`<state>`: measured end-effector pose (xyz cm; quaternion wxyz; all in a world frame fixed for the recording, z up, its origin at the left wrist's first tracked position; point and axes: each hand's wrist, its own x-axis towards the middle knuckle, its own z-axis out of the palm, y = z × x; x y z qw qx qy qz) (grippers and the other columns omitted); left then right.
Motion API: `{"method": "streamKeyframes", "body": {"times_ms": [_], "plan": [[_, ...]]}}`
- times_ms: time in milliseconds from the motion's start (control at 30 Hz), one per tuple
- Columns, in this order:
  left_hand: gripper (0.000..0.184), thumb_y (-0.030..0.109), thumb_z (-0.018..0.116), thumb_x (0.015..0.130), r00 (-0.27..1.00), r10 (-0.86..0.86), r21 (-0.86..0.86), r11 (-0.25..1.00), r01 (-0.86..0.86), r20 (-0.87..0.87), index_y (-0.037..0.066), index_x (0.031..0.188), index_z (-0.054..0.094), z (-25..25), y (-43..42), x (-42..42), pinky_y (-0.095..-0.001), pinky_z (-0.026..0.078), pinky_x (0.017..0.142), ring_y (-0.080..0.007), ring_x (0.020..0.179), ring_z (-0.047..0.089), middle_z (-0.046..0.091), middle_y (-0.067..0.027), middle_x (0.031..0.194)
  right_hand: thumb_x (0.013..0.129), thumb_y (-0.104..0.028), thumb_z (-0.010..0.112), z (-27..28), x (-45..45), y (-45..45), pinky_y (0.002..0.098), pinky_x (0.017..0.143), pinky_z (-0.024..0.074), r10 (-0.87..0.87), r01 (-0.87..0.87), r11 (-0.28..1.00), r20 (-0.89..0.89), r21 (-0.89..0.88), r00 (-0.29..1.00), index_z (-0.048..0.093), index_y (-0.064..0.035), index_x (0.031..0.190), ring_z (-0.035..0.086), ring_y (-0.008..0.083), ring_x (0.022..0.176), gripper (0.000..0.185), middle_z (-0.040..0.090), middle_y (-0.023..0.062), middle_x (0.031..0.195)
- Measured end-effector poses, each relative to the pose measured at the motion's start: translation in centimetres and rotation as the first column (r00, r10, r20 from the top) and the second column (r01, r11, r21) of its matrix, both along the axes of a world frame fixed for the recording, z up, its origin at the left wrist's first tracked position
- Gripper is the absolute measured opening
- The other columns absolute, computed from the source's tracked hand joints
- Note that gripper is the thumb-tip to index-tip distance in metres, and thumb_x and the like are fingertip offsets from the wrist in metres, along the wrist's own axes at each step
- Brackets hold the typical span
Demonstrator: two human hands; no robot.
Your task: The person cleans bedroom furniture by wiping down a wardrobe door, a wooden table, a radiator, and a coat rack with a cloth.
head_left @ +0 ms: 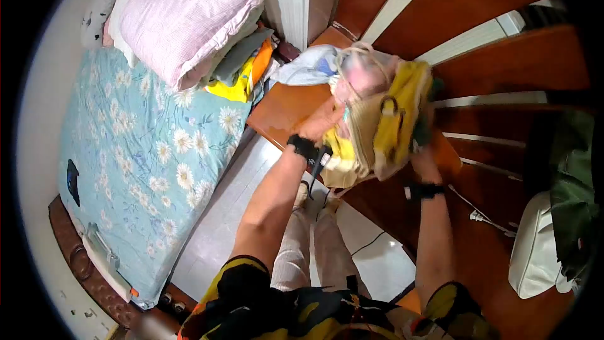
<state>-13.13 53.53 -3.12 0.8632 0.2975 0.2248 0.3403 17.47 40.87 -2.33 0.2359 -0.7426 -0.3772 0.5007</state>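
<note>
A yellow and beige cloth bag (362,129) with rope-like handles is between my hands, tilted and smeared by motion. My left hand (324,121) grips its near left side. My right hand (423,154) holds the far right side, with its fingers mostly hidden by the bag. Something pink and whitish (363,79) shows at the bag's upper end, too blurred to name. Beneath is a brown wooden surface (280,113); whether the bag rests on it, I cannot tell. Pale grey-blue cloth (307,66) lies just beyond the bag.
To the left is a bed with a blue daisy-print sheet (157,145), bearing a folded pink quilt (189,16) and yellow-orange clothing (242,82). At right are a white bag (531,249), dark green cloth (572,182) and a white cable plug (479,216). Slatted wood (465,19) rises behind.
</note>
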Motion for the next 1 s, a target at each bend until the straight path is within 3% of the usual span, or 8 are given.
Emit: {"method": "streamKeyframes", "body": {"times_ms": [133, 433, 500, 567, 600, 733, 800, 1000], "plan": [[0.064, 0.021, 0.064, 0.089, 0.966, -0.030, 0.475, 0.867, 0.153, -0.256, 0.002, 0.143, 0.036, 6.3, -3.8, 4.3, -0.0322, 0.036, 0.106, -0.0171, 0.123, 0.047, 0.050, -0.0074, 0.137, 0.079, -0.016, 0.076, 6.0, 2.3, -9.3, 0.0348, 0.102, 0.0391, -0.038, 0.037, 0.999, 0.024, 0.039, 0.999, 0.043, 0.0000, 0.138, 0.049, 0.0280, 0.121, 0.070, 0.048, 0.0154, 0.137], [0.058, 0.025, 0.063, 0.091, 0.929, -0.358, 0.062, 0.934, 0.353, 0.099, 0.005, 0.142, 0.042, 4.0, -14.5, 18.2, -0.0338, 0.034, 0.109, -0.0222, 0.130, 0.043, 0.043, -0.0095, 0.146, 0.076, -0.018, 0.080, 17.2, 4.9, -18.6, 0.0402, 0.103, 0.0388, -0.364, 0.182, 0.911, 0.511, 0.370, 0.779, 0.045, 0.0013, 0.136, 0.041, 0.0365, 0.128, 0.072, 0.035, 0.0219, 0.145], [0.057, 0.028, 0.062, 0.090, 0.844, -0.161, 0.358, 0.853, 0.380, -0.512, 0.006, 0.140, 0.044, -0.8, -17.6, 20.1, -0.0402, 0.039, 0.105, -0.0293, 0.129, 0.044, 0.043, -0.0135, 0.145, 0.075, -0.018, 0.080, 14.1, 5.9, -17.7, 0.0414, 0.104, 0.0387, -0.345, 0.093, 0.921, 0.680, 0.378, 0.647, 0.045, 0.0016, 0.136, 0.039, 0.0383, 0.129, 0.073, 0.033, 0.0233, 0.147], [0.052, 0.025, 0.063, 0.087, 0.490, -0.266, 0.052, 0.838, 0.543, -0.830, 0.007, 0.134, 0.050, 1.2, -15.5, 17.6, -0.0474, 0.045, 0.096, -0.0376, 0.121, 0.049, 0.043, -0.0184, 0.143, 0.075, -0.027, 0.081, 10.3, 6.2, -16.2, 0.0467, 0.099, 0.0438, -0.197, -0.104, 0.958, 0.875, 0.268, 0.442, 0.050, -0.0081, 0.136, 0.037, 0.0412, 0.131, 0.071, 0.025, 0.0226, 0.152], [0.049, 0.027, 0.065, 0.084, 0.532, -0.165, 0.159, 0.845, 0.510, -0.830, 0.007, 0.127, 0.053, 0.2, -14.9, 15.8, -0.0473, 0.047, 0.091, -0.0379, 0.112, 0.054, 0.050, -0.0191, 0.130, 0.078, -0.026, 0.079, 11.1, 3.5, -13.9, 0.0473, 0.097, 0.0459, -0.042, 0.102, 0.995, 0.912, 0.000, 0.408, 0.048, -0.0116, 0.139, 0.037, 0.0420, 0.132, 0.070, 0.021, 0.0222, 0.154], [0.039, 0.028, 0.069, 0.082, 0.656, 0.297, 0.487, 0.864, 0.124, -0.693, 0.003, 0.110, 0.058, -1.7, -10.7, 8.5, -0.0434, 0.052, 0.072, -0.0381, 0.081, 0.066, 0.068, -0.0190, 0.090, 0.080, -0.024, 0.076, 8.5, 5.8, -14.5, 0.0462, 0.102, 0.0418, -0.162, 0.009, 0.983, 0.844, 0.184, 0.511, 0.046, -0.0122, 0.141, 0.035, 0.0422, 0.134, 0.069, 0.017, 0.0209, 0.156], [0.032, 0.023, 0.067, 0.087, 0.341, 0.528, 0.578, 0.814, 0.060, -0.778, 0.002, 0.108, 0.055, 2.1, -6.6, 4.9, -0.0435, 0.051, 0.068, -0.0380, 0.079, 0.064, 0.066, -0.0203, 0.086, 0.080, -0.022, 0.075, 9.4, 5.8, -14.7, 0.0459, 0.103, 0.0401, -0.206, -0.009, 0.968, 0.811, 0.252, 0.548, 0.046, -0.0120, 0.141, 0.034, 0.0420, 0.135, 0.068, 0.017, 0.0204, 0.157], [0.024, 0.014, 0.070, 0.080, 0.442, 0.740, 0.857, 0.485, 0.172, -0.507, 0.004, 0.099, 0.059, 2.2, -4.9, 5.4, -0.0417, 0.044, 0.090, -0.0356, 0.102, 0.054, 0.056, -0.0162, 0.112, 0.073, -0.004, 0.063, 16.6, 1.9, -13.0, 0.0475, 0.108, 0.0316, -0.217, -0.039, 0.951, 0.750, 0.307, 0.624, 0.046, -0.0098, 0.141, 0.032, 0.0419, 0.135, 0.070, 0.024, 0.0213, 0.154]]}}
